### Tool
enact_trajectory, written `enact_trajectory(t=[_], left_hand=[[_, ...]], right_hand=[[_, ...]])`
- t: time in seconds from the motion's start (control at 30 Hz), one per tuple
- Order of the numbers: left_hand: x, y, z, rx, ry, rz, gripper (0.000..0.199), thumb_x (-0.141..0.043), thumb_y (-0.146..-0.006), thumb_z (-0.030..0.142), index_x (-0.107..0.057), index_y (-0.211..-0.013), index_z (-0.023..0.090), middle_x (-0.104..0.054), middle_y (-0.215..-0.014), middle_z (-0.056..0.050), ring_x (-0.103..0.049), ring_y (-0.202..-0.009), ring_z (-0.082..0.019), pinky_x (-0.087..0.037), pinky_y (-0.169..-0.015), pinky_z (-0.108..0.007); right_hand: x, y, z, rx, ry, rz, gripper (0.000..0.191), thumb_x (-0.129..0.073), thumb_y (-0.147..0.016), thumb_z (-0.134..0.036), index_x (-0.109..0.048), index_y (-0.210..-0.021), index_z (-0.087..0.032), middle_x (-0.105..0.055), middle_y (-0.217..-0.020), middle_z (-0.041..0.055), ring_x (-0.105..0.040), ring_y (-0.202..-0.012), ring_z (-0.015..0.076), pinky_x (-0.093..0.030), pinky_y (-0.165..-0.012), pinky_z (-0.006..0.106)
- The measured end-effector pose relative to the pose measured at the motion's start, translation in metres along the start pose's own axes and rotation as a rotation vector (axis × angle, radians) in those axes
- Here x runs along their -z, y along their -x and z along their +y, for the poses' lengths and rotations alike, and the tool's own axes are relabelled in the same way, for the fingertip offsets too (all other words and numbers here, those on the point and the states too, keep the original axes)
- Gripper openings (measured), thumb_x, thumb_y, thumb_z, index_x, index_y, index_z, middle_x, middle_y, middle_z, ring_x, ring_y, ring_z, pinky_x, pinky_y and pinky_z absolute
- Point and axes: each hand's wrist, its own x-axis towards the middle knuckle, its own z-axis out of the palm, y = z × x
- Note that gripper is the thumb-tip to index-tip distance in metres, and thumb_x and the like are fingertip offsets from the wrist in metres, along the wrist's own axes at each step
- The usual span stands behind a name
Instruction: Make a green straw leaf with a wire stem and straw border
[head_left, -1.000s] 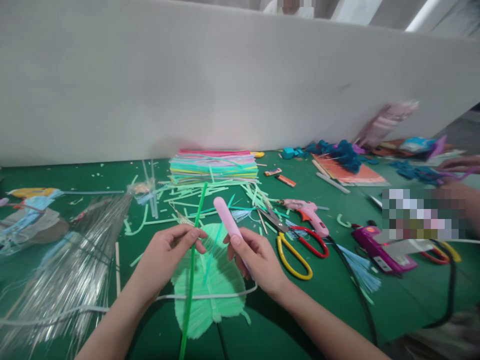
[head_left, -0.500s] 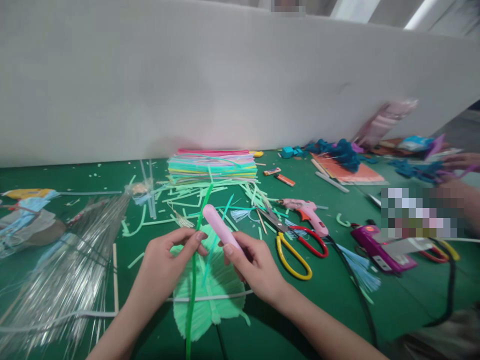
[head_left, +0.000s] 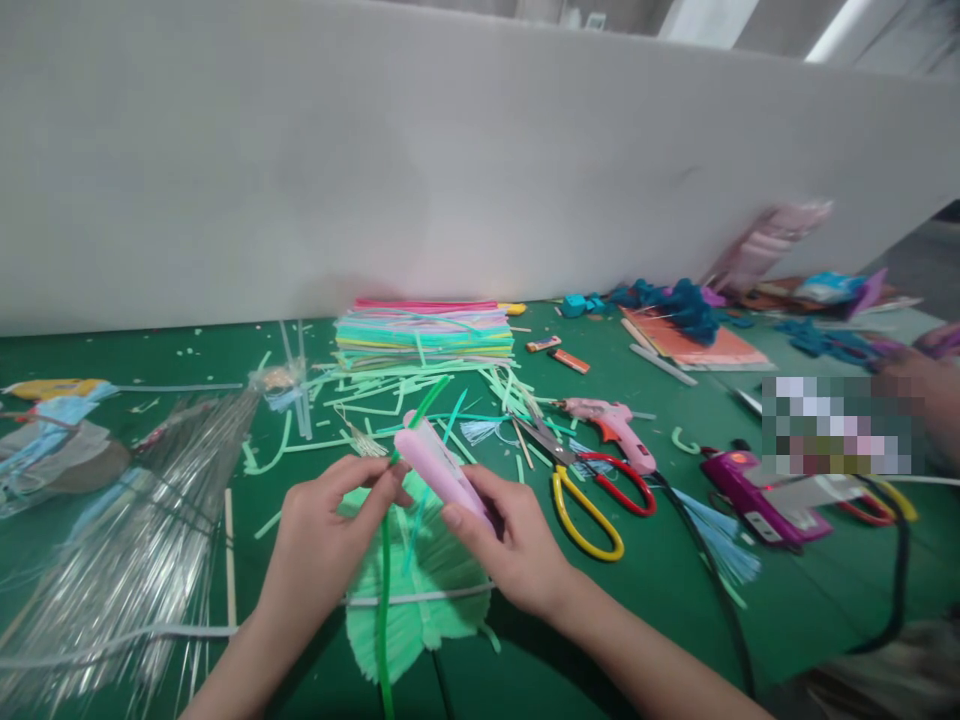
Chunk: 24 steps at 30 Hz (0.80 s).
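Observation:
My left hand [head_left: 326, 535] pinches a dark green pipe cleaner [head_left: 385, 610], which hangs down toward the table's front edge. In my right hand [head_left: 517, 540] is a small pink hair straightener [head_left: 439, 462], gripped by its body. Its two jaws stand slightly apart at the tip, and the upper end of the pipe cleaner passes between or just behind them; I cannot tell which. Below both hands lies a light green leaf shape [head_left: 450, 570] with a pale strip across it. A thin teal strip [head_left: 452, 415] is on top of the leaf.
Beyond my hands lies a pile of coloured pipe cleaners [head_left: 424, 330] among green scraps. To the right are scissors [head_left: 589, 515], a pink glue gun [head_left: 619, 425] and a purple device [head_left: 765, 500]. Clear thin rods [head_left: 150, 550] spread at left. Another person's hand [head_left: 919, 385] works at far right.
The hair straightener has turned and moved slightly left, its jaws now showing apart by the pipe cleaner. My left hand has shifted slightly along with the pipe cleaner.

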Motion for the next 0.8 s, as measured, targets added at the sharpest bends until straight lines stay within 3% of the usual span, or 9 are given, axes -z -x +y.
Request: enact_trajectory(t=[0.2,0.8], left_hand=[[-0.0031,0.0006,-0.0022,-0.081,0.018,-0.099,0.026,-0.058,-0.089,0.037,-0.074,-0.073,0.025,-0.073,-0.080,0.000,-0.068,-0.079,-0.019,-0.046,-0.073,-0.025],[-0.0020,-0.0012,-0.0029,-0.150,-0.010,-0.053,0.024,-0.060,-0.090,0.039,-0.073,-0.076,0.025,-0.072,-0.077,0.001,-0.066,-0.074,-0.017,-0.046,-0.070,-0.025]], right_hand=[[0.0018,0.0010,-0.0021,0.051,0.007,0.008,0.032,-0.058,-0.093,-0.047,-0.064,-0.104,-0.018,-0.053,-0.073,-0.0026,-0.042,-0.061,0.0103,-0.031,-0.056,0.023],[0.0050,0.0039,-0.0055,0.086,0.042,0.079,0.029,-0.054,-0.095,-0.044,-0.065,-0.095,-0.017,-0.051,-0.067,-0.0026,-0.041,-0.056,0.0102,-0.032,-0.055,0.024]])
